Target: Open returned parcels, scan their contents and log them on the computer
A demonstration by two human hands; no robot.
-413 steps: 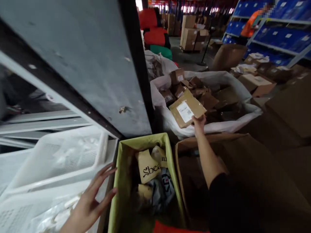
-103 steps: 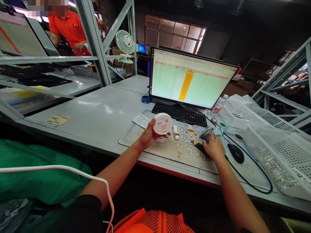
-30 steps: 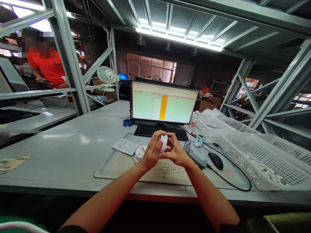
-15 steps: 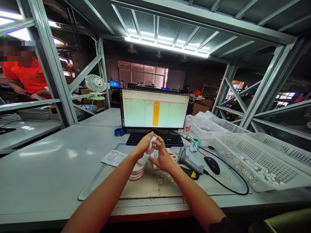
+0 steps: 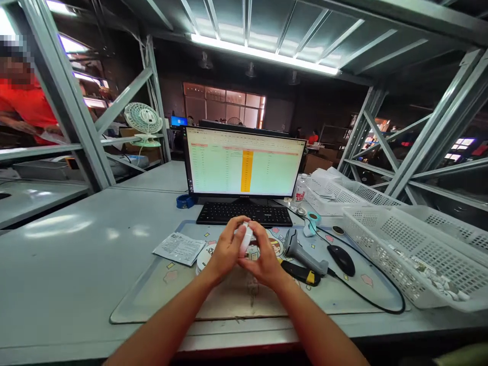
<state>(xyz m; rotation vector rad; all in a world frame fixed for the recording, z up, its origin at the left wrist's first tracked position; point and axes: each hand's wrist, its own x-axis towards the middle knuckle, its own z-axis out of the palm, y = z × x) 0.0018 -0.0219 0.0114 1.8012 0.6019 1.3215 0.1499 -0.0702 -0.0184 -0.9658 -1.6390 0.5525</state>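
Note:
Over the desk mat, my left hand (image 5: 225, 250) and my right hand (image 5: 266, 254) grip a flat, round white-and-pink case (image 5: 246, 240) between them. It is held on edge, with my fingers at its rim from both sides. Just behind my left wrist is a stack of round white cases (image 5: 202, 258) with dark lettering, mostly hidden by that hand. A silver printed packet (image 5: 179, 248) lies left of the stack. To the right of my right hand are a black-and-yellow box cutter (image 5: 301, 273) and a grey barcode scanner (image 5: 305, 255).
Behind my hands stand a black keyboard (image 5: 244, 213) and a monitor (image 5: 244, 162) showing a spreadsheet. A mouse (image 5: 341, 260), the scanner's looping cable and white baskets (image 5: 381, 244) occupy the right. Blue tape (image 5: 185, 202) sits left of the keyboard. A person in red (image 5: 23, 107) stands far left.
My left hand has come down and toward me with the case, and my right hand has closed in on its other side. The whole view has shifted slightly.

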